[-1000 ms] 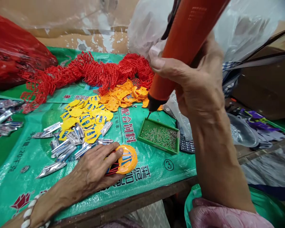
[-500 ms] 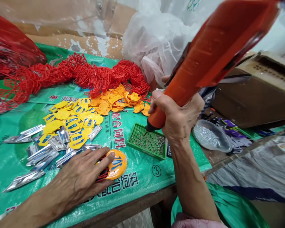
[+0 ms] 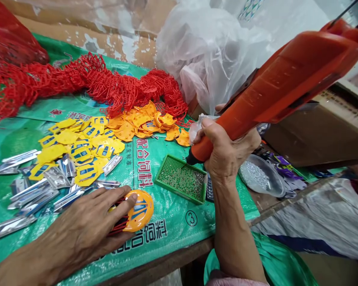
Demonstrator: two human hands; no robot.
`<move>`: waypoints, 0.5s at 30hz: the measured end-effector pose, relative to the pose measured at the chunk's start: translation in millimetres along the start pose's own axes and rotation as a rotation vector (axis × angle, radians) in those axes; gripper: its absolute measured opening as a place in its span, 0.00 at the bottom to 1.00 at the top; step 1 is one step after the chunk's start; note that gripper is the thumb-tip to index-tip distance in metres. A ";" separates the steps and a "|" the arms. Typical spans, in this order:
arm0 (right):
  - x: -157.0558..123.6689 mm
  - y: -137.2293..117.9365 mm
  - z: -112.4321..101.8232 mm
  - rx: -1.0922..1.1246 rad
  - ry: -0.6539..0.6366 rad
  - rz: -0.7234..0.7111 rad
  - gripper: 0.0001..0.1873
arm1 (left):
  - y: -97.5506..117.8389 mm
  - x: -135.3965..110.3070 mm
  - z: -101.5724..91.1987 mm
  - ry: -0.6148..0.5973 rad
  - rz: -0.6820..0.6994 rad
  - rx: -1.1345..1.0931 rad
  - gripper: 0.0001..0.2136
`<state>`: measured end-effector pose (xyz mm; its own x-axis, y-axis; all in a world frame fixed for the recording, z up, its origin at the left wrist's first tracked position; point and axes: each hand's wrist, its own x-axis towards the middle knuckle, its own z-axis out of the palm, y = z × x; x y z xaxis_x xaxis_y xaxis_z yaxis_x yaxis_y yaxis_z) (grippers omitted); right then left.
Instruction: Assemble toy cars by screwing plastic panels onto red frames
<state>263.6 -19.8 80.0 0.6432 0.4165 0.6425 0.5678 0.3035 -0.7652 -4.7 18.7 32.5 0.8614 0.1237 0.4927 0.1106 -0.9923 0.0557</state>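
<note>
Pretty cluttered bench on my end: the tabletop, with its worn brown wooden edge (image 3: 174, 254) showing along the front, is mostly covered by a shiny green woven-plastic sheet (image 3: 171, 212) printed with black and red characters. I've got my left hand (image 3: 92, 222) down low on that sheet, fingers together and only slightly bent, thumb pinning a round orange plastic piece with blue markings (image 3: 141, 208), with thin red plastic bars (image 3: 119, 225) poking out from under it. My right hand (image 3: 229, 151) has its fingers closed around a chunky orange-red plastic power driver (image 3: 265, 99), tilted so its black nose sits over a green rectangular plastic tray (image 3: 179, 193) of tiny metal bits; can't tell if the tip touches them. Left of the tray there's a pile of flat yellow plastic pieces (image 3: 83, 149) mixed with shiny silver metal strips (image 3: 35, 194), then loose curved orange plastic pieces (image 3: 128, 124), and behind those a long heap of red plastic lattice (image 3: 119, 89). Off to the right I see a clear plastic bowl (image 3: 282, 187) with silvery bits and a brown cardboard box (image 3: 322, 127). At the back, a big puffy translucent plastic bag (image 3: 205, 51) sits near a tan backing (image 3: 137, 45) with patchy white flaking, and a glossy red plastic bag (image 3: 14, 31) fills the far left corner.
</note>
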 end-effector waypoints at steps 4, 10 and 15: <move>0.2 -2.0 2.0 0.033 0.072 0.022 0.22 | -1.9 -7.8 2.5 -0.067 -0.017 -0.011 0.16; 0.2 -3.5 3.6 0.057 0.068 0.013 0.21 | -6.6 -19.1 7.4 -0.148 -0.039 -0.040 0.15; 0.3 -3.0 3.8 0.115 0.062 0.038 0.18 | -7.0 -18.7 7.7 -0.169 -0.027 -0.036 0.17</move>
<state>260.1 -17.4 82.4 0.6954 0.3768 0.6119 0.4825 0.3862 -0.7861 -17.8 23.4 16.2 0.9298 0.1467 0.3375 0.1196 -0.9878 0.1000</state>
